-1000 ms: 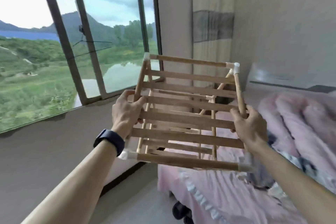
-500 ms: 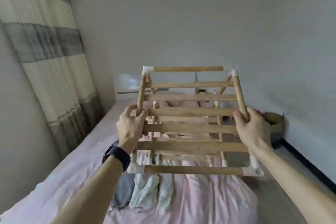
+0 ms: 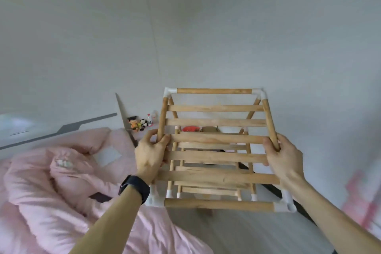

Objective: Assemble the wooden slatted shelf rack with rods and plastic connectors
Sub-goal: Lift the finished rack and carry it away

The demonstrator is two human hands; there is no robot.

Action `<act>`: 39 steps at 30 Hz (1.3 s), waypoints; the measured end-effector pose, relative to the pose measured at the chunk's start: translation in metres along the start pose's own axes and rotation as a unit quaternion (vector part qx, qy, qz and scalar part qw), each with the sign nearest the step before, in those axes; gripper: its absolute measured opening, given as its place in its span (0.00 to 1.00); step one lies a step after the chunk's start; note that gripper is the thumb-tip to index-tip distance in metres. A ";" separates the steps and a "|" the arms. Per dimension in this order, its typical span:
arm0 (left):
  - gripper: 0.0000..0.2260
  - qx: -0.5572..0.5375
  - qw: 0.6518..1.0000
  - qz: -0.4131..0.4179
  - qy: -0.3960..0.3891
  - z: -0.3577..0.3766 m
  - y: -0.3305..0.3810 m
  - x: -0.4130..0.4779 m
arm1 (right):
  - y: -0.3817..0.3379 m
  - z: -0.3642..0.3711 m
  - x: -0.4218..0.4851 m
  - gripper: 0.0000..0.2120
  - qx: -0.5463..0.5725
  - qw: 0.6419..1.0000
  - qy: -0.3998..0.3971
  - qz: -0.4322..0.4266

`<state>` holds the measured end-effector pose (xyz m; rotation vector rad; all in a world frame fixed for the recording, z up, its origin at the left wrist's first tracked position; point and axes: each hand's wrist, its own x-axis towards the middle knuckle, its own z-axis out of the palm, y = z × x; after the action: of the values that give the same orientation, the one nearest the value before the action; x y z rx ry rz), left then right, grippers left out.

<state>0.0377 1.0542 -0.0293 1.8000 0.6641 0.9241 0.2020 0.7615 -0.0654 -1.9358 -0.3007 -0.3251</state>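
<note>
Up in front of the grey wall [image 3: 206, 27], the wooden slatted rack [image 3: 216, 138] is held in the air by two hands. The left hand [image 3: 150, 156] has its fingers [image 3: 152, 133] curled tight round the left side rod [image 3: 161, 119]. The right hand [image 3: 286, 161] grips the right side rod [image 3: 269, 121] the same way. White plastic connectors [image 3: 170, 91] join the rods at the corners. A black watch [image 3: 135, 188] sits on the left wrist. A pink quilt [image 3: 51, 181] lies crumpled to the left, with small toys [image 3: 138, 123] far behind it.
</note>
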 end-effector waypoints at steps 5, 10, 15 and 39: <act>0.07 -0.014 0.997 -0.021 -0.078 0.109 -0.017 0.076 | 0.053 0.006 0.070 0.06 -0.025 0.997 0.053 0.051; 0.09 0.023 0.984 -0.046 -0.170 0.219 -0.044 0.133 | 0.121 0.010 0.133 0.06 -0.057 0.990 0.074 0.103; 0.13 0.079 0.945 -0.122 -0.293 0.339 -0.095 0.181 | 0.220 0.025 0.196 0.10 -0.102 0.979 0.067 0.162; 0.09 0.229 0.697 -0.394 -0.554 0.843 -0.302 0.410 | 0.556 0.137 0.486 0.10 0.017 0.835 0.073 0.545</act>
<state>0.9542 1.0559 -0.3903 1.7862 0.7343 -0.9772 0.8645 0.7100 -0.4157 -1.7290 0.8883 0.2974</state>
